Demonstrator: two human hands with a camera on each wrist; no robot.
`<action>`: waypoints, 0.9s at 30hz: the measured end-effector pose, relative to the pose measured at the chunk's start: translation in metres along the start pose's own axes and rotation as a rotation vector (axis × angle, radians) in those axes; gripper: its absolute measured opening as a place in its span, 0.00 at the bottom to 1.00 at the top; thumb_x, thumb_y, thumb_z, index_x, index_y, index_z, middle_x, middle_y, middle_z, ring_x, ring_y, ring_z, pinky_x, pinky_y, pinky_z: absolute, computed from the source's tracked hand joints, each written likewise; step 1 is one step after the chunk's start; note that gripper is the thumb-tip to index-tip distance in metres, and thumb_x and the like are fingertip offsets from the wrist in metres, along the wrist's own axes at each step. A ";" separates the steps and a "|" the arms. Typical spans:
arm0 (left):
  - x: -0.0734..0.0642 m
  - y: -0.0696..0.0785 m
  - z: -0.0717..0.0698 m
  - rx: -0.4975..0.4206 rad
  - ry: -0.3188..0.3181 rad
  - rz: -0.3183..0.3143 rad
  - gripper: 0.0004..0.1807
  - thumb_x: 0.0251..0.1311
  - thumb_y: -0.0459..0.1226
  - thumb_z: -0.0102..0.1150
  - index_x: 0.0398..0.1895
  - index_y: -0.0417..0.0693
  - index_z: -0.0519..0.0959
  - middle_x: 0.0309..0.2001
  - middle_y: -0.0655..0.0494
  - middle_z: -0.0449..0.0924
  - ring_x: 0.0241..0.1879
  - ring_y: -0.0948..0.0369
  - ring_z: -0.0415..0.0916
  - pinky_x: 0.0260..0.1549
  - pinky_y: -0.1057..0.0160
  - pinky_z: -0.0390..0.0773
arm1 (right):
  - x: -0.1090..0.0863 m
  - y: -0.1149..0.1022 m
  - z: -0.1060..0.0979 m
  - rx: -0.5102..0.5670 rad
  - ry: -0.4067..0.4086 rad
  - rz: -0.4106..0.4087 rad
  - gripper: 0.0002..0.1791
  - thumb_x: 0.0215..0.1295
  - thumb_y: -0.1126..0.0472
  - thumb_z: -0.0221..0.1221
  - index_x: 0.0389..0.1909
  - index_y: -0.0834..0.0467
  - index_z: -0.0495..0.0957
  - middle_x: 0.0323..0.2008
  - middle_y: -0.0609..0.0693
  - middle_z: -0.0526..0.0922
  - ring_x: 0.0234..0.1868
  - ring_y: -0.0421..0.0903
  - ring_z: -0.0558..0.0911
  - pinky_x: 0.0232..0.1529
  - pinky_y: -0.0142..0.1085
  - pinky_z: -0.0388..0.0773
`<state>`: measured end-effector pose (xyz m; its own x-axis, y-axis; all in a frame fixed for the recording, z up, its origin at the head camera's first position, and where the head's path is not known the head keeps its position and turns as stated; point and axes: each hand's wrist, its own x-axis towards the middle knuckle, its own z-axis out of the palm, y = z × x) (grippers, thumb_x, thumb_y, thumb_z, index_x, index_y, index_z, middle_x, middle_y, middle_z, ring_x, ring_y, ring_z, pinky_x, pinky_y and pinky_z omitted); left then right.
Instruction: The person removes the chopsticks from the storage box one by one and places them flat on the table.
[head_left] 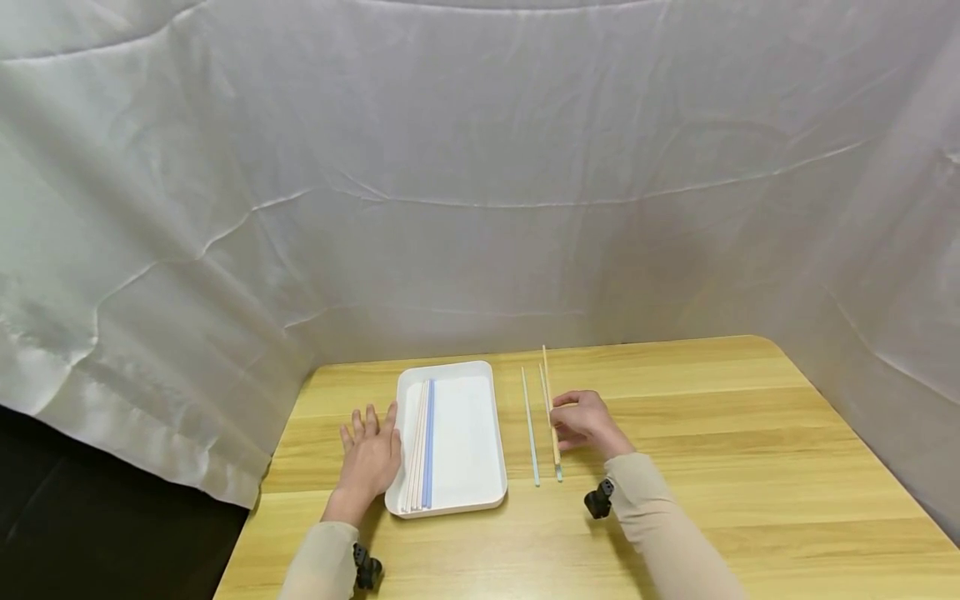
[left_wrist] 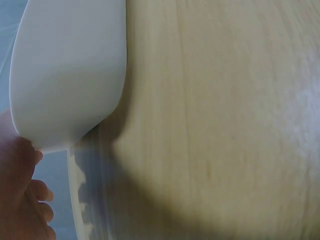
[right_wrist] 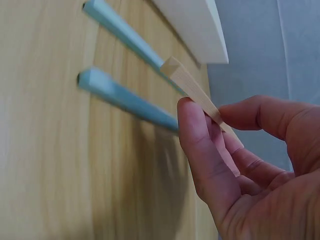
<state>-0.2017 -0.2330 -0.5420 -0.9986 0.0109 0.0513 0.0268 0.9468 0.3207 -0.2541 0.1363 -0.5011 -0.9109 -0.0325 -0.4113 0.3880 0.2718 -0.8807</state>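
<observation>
My right hand point(head_left: 583, 422) pinches a square-ended light wooden chopstick point(right_wrist: 187, 84) between thumb and fingertips. The stick is raised over the table, at the right of the white tray point(head_left: 468, 437). Two light teal chopsticks point(right_wrist: 131, 102) lie beneath it; in the head view the left teal chopstick point(head_left: 530, 429) shows whole, while the other is partly covered by the wooden one and my hand. My left hand point(head_left: 371, 458) has its fingers spread, with the thumb side against the tray's left rim. Inside the tray, pale pinkish chopsticks point(head_left: 414, 458) lie beside blue chopsticks point(head_left: 429, 442) along the left side.
The wooden table point(head_left: 750, 500) extends to the right and in front of the tray. Grey-white cloth point(head_left: 480, 250) hangs behind the table and at both sides. A small black camera sits on each wrist, the right camera point(head_left: 598, 500) close above the tabletop.
</observation>
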 end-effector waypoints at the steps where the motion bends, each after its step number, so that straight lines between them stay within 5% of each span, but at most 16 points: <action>1: 0.000 0.000 0.000 -0.001 0.000 -0.001 0.32 0.83 0.44 0.35 0.85 0.47 0.54 0.81 0.23 0.48 0.80 0.25 0.40 0.75 0.21 0.38 | 0.000 0.001 -0.002 -0.005 0.000 -0.003 0.24 0.62 0.70 0.60 0.61 0.66 0.78 0.32 0.56 0.83 0.28 0.46 0.83 0.30 0.40 0.89; 27: -0.001 -0.001 0.001 0.000 0.005 -0.002 0.32 0.84 0.44 0.34 0.86 0.47 0.53 0.80 0.23 0.48 0.80 0.24 0.40 0.75 0.21 0.38 | -0.003 0.020 -0.015 -0.117 0.109 -0.045 0.15 0.62 0.72 0.64 0.49 0.72 0.82 0.27 0.58 0.86 0.23 0.45 0.84 0.26 0.38 0.88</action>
<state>-0.2011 -0.2335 -0.5428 -0.9984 0.0079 0.0553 0.0252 0.9468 0.3208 -0.2457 0.1560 -0.5140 -0.9392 0.0556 -0.3390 0.3336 0.3829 -0.8614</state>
